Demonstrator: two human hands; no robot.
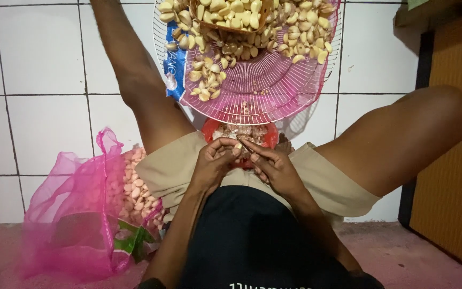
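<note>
White tiles; both hands [244, 163] pinch, seemingly, one garlic clove [238, 145].

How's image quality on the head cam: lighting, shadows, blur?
Head view: even, soft indoor light, no harsh glare on the white floor tiles; faint shadow under the wire fan guard; left hand and right hand slightly soft, so the garlic clove between the fingertips lacks detail; pink mesh bag reasonably sharp; right-hand cabinet side dim.

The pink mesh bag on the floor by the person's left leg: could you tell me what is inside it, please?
The pink mesh bag holds pale unpeeled garlic cloves, visible at its open right side. Its left part is bunched and seems mostly empty; what lies at the bottom is hidden.
</note>
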